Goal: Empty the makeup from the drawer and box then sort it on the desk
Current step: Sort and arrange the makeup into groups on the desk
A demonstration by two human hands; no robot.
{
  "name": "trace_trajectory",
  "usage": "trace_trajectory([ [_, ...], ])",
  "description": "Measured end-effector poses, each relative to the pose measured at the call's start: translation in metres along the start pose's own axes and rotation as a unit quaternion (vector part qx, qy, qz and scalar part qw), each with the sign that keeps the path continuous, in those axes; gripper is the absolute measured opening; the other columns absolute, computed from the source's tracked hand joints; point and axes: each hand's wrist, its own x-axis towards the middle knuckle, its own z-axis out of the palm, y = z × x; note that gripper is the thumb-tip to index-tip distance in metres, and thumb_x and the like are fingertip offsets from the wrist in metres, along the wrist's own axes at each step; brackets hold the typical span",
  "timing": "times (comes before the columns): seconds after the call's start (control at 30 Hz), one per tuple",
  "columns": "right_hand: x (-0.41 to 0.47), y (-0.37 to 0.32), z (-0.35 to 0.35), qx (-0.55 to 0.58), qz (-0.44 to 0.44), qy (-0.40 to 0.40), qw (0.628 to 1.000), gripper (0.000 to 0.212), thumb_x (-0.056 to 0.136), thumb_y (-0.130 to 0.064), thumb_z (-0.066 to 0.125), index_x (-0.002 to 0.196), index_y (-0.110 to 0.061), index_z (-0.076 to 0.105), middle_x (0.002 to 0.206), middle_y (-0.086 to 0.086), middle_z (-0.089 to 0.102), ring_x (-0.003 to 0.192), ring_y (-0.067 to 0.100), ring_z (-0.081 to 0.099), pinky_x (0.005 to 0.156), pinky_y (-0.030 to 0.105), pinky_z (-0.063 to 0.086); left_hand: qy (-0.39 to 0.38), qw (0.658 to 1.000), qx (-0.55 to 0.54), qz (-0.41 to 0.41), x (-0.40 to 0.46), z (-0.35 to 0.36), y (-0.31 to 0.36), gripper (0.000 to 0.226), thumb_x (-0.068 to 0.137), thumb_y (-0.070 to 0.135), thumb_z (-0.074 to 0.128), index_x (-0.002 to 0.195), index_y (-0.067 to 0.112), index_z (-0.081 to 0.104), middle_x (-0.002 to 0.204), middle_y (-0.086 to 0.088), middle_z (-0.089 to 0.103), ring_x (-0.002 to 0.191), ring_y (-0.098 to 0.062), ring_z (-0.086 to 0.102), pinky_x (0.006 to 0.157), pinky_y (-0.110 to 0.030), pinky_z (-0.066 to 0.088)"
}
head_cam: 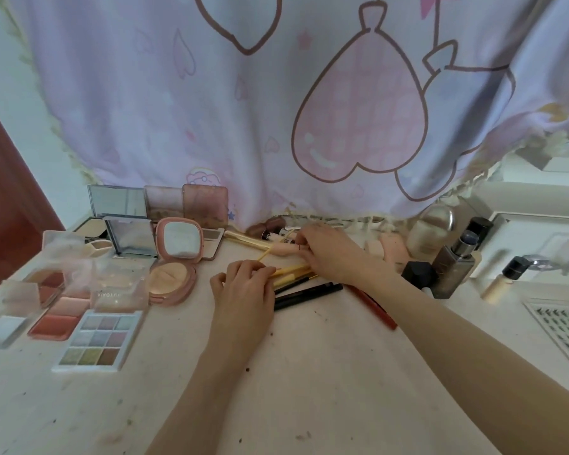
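Observation:
Both hands work at a cluster of thin sticks in the middle of the white desk (309,372). My left hand (243,287) has its fingers curled over the left ends of the yellow pencils (289,270). My right hand (329,251) pinches a pale pink tube (284,248) at the back. Black pencils (306,295) and a red pencil (375,305) lie just in front of the hands. Open palettes fill the left side, among them a nine-pan eyeshadow palette (96,339) and a round pink compact (174,267).
A lilac curtain with heart balloons (309,110) hangs over the back of the desk. Dark bottles (454,270) and a pale bottle (431,231) stand at the right. A tray of false lashes (565,326) lies at the right edge.

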Motion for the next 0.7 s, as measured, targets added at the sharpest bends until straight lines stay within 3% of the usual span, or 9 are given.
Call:
trace_trajectory([
  [0.17,-0.043,0.001,-0.015,0.201,0.057,0.096,0.973,0.018,0.095,-0.026,0.05,0.109,-0.016,0.055,0.097,0.001,0.062,0.084,0.016,0.057,0.075,0.029,0.047,0.044,0.998,-0.032,-0.014,0.001,-0.011,0.006,0.032,0.087,0.025,0.039,0.106,0.019,0.063,0.101,0.0,0.062,0.099,-0.012,0.042,0.083,-0.027,0.019],
  [0.27,-0.079,-0.006,-0.013,0.398,0.089,0.133,0.903,0.003,0.088,-0.021,0.061,0.09,-0.019,0.063,0.078,0.002,0.065,0.062,0.007,0.055,0.058,0.021,0.044,0.064,0.995,-0.077,0.017,-0.003,-0.019,0.02,0.033,0.084,0.038,0.043,0.111,0.022,0.054,0.102,0.003,0.061,0.101,-0.012,0.044,0.083,-0.023,0.019],
  [0.37,-0.104,-0.01,-0.005,0.548,0.134,0.131,0.815,0.006,0.086,-0.014,0.064,0.081,-0.014,0.061,0.061,0.003,0.063,0.048,0.009,0.049,0.052,0.022,0.039,0.028,0.981,-0.121,0.147,-0.009,-0.018,0.041,0.038,0.083,0.044,0.048,0.114,0.023,0.046,0.106,0.004,0.058,0.102,-0.013,0.044,0.084,-0.025,0.029],
  [0.47,-0.118,-0.009,0.001,0.628,0.165,0.11,0.753,0.016,0.086,-0.019,0.063,0.076,-0.009,0.056,0.05,-0.003,0.049,0.044,0.009,0.038,0.044,0.02,0.032,0.01,0.967,-0.123,0.224,-0.012,-0.017,0.052,0.033,0.093,0.047,0.034,0.106,0.019,0.047,0.099,0.005,0.054,0.092,-0.013,0.043,0.077,-0.024,0.034],
  [0.63,-0.129,-0.012,0.009,0.666,0.194,0.102,0.713,0.02,0.088,-0.028,0.059,0.078,-0.011,0.057,0.049,-0.004,0.037,0.041,0.008,0.027,0.039,0.019,0.024,0.028,0.962,-0.135,0.236,-0.016,-0.02,0.055,0.032,0.096,0.045,0.03,0.099,0.018,0.047,0.084,0.0,0.059,0.081,-0.01,0.042,0.071,-0.022,0.034],
  [0.7,-0.131,-0.013,0.01,0.701,0.193,0.098,0.679,0.019,0.089,-0.028,0.057,0.081,-0.011,0.057,0.049,-0.005,0.036,0.039,0.007,0.027,0.038,0.017,0.024,0.023,0.963,-0.127,0.236,-0.015,-0.021,0.056,0.032,0.096,0.045,0.029,0.097,0.018,0.046,0.08,-0.001,0.058,0.077,-0.011,0.041,0.069,-0.024,0.035],
])
